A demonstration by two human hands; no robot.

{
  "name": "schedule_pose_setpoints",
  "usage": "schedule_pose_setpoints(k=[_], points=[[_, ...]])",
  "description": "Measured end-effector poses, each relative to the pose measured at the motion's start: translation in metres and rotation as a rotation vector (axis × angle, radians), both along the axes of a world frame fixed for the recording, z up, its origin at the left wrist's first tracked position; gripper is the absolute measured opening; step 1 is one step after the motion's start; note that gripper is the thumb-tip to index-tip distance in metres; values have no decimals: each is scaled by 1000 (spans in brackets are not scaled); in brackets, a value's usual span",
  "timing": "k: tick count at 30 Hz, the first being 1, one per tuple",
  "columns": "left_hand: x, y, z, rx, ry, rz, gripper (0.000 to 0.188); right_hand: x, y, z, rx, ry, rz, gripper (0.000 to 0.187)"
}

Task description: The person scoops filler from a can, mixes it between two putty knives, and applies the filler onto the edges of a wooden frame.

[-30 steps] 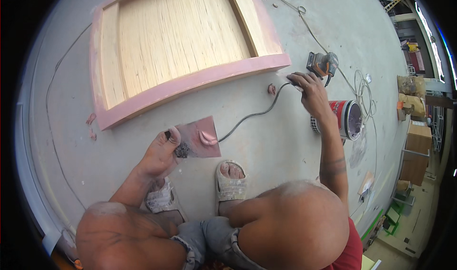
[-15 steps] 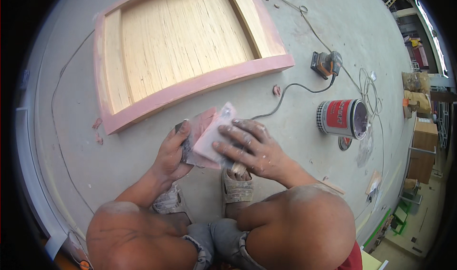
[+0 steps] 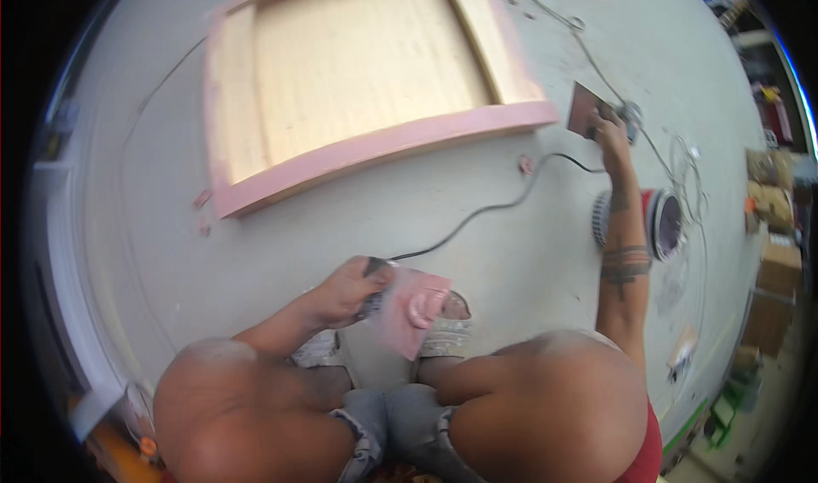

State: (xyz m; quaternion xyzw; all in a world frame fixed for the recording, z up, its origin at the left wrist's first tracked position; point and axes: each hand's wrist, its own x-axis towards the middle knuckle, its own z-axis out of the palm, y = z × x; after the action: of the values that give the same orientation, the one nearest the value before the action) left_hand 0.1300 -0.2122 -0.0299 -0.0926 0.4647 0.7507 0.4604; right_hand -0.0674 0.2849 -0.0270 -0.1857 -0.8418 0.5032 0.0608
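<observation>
My left hand [image 3: 348,291] is closed round a broad putty knife [image 3: 399,328], whose flat face carries a thick smear of pink filler [image 3: 426,308]. It is held low, over my sandals. My right arm reaches far forward to the right, past the paint-style can [image 3: 652,219]. In my right hand [image 3: 608,129] is a second wide putty knife [image 3: 583,108], its square blade looking brownish and pointing up-left. The grip is mostly hidden by my fingers. Behind that hand, the orange-and-black sander [image 3: 633,117] shows only in part.
A shallow wooden panel [image 3: 383,146] with pink-coated edges lies on the grey floor. A black cord [image 3: 477,215] curves across the floor, and a grey cable [image 3: 584,48] runs at the right. Dried pink scraps [image 3: 203,198] lie beside the panel. Cardboard boxes [image 3: 777,270] stand far right.
My right hand has left the left hand's putty knife and swung forward and right with its own, near the sander. The filler on the left one is now uncovered. The whole view has shifted slightly.
</observation>
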Motion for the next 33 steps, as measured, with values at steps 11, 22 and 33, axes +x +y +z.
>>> schedule_pose_setpoints(k=[11, 22, 33], points=[[-11, -6, 22, 248, -82, 119, 37, 38, -16, 50, -228, -53, 104, 25], [-13, -11, 25, 440, -23, 85, 35, 102, -324, 50, 736, 471, 1110, 44], [4, -56, 45, 348, -115, 387, 39, 94, -349, 22, 737, 507, 1124, 39]])
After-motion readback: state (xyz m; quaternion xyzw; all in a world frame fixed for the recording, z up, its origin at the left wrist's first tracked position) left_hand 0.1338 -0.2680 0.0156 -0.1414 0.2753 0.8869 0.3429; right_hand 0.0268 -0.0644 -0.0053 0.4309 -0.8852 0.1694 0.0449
